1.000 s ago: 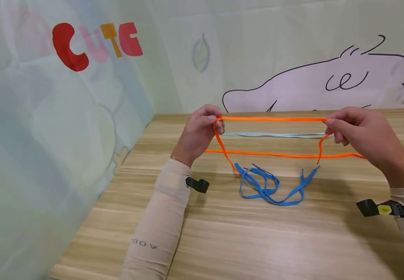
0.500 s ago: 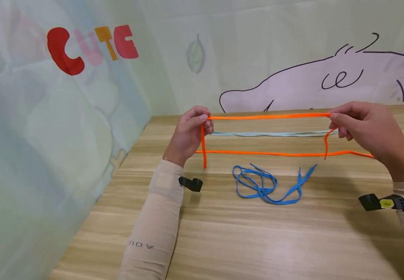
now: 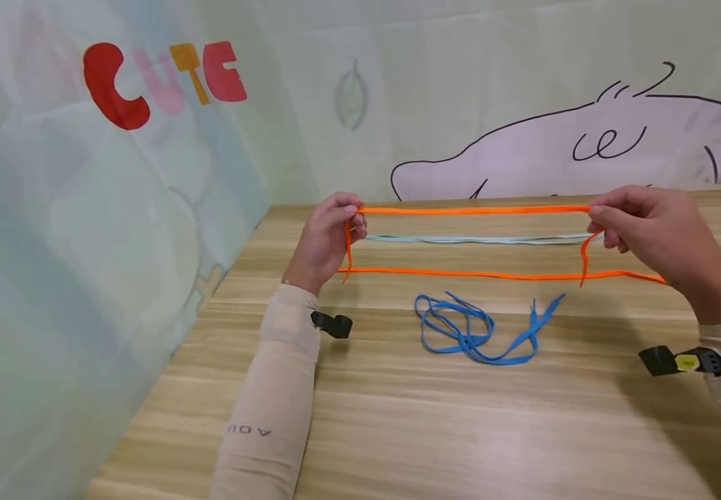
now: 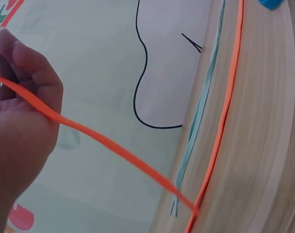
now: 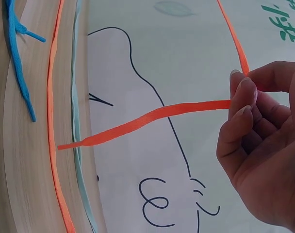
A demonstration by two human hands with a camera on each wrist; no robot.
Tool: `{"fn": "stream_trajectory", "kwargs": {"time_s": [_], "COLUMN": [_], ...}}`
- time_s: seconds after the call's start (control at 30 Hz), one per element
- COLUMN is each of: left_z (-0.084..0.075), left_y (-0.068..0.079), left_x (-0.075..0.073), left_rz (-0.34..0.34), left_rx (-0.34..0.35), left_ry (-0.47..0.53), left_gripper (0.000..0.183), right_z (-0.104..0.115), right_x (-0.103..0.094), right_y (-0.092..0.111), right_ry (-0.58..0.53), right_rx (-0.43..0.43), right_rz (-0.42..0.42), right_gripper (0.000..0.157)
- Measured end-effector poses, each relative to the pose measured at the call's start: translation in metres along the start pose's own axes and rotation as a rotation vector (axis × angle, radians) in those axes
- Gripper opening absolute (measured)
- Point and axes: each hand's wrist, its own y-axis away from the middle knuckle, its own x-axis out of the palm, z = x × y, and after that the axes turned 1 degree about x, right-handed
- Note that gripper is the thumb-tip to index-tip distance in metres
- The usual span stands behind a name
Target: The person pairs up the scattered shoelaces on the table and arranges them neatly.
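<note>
Grip narrow: left hand (image 3: 321,239), right hand (image 3: 662,232) pinch one orange lace (image 3: 473,210); second orange lace (image 3: 473,274) lies on table (image 3: 398,417).

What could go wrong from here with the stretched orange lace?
The flat orange fabric lace, pulled taut, might slip, as the left hand and right hand only pinch it. Its dangling ends could catch the long orange lace lying below. If lowered too near, it might also snag the loosely looped flat blue lace.
</note>
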Motion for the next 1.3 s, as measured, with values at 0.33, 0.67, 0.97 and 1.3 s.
{"fn": "stream_trajectory", "kwargs": {"time_s": [0.33,0.67,0.97,1.3], "left_z": [-0.001,0.002,0.007,0.007], "left_y": [0.001,0.004,0.003,0.008], "left_x": [-0.01,-0.022,-0.032,-0.041], "left_rz": [-0.064,-0.153,-0.208,-0.243], "left_rx": [-0.041,-0.077,-0.114,-0.173], "left_ry": [-0.101,-0.179,-0.226,-0.286], "left_gripper": [0.022,0.015,0.014,0.014], "right_z": [-0.005,-0.011,-0.017,-0.022], "right_x": [-0.001,-0.002,-0.006,-0.011], "right_y": [-0.003,-0.005,-0.004,-0.009], "right_ry": [0.032,0.096,0.182,0.279], "right_rx": [0.01,0.01,0.01,0.026], "right_rz": [0.011,0.018,0.005,0.014], "right_gripper": [0.02,0.023,0.031,0.032]}}
